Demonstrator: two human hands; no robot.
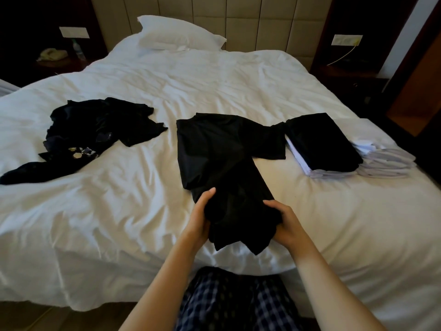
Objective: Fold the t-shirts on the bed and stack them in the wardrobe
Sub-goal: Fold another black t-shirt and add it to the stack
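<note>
Lying toward the left edge of the white-sheeted bed (214, 75), a crumpled heap of dark fabric t-shirts (95, 130) waits unfolded, one showing a pale printed patch. Near the middle of the front edge, the left hand (200, 218) grips the near end of a black soft-fabric t-shirt (222, 149), thumb on top and fingers tucked beneath the cloth. That shirt is folded narrow at this end. Its long axis runs from the hands away toward the headboard, leaning a little left, and at the wider far end one short sleeve (267, 142) juts out to the right. The right hand (286, 225) holds the same near end from the other side, thumb over and fingers curled under, so the bunched hem sits between both hands, equally close to each. The next fold probably carries the near end away along that axis onto the far part, and the loose sleeve needs tucking in. Toward the right edge, just beside that sleeve, sits a flat stack of folded shirts (322, 139), black on top and pale ones below. No wardrobe is in view.
</note>
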